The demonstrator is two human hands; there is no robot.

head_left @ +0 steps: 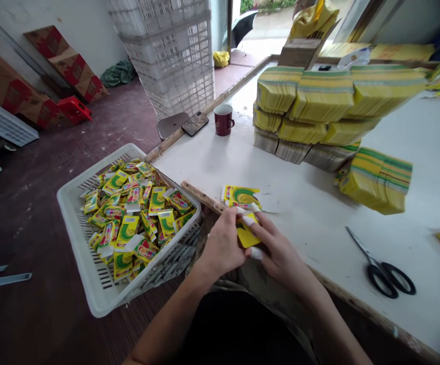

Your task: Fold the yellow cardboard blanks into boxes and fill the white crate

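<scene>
Between my two hands, at the table's front edge, is a small yellow carton [247, 234]. My left hand [225, 241] grips its left side with the fingers curled in. From the right, my right hand [275, 246] pinches it, white covers on several fingertips. Just beyond my fingers a flat printed carton [242, 195] in yellow and green lies on the white table [205, 170]. To the left stands a white plastic basket [85, 276] heaped with folded yellow cartons [126, 228], some with white flaps sticking out.
Bundled stacks of flat yellow cartons [321, 96] stand at the back right, one bundle [377, 180] nearer. Black-handled scissors [381, 271] lie on the right. A maroon mug [223, 121] and a phone [195, 123] sit at the far left edge. White crates [170, 50] are piled behind.
</scene>
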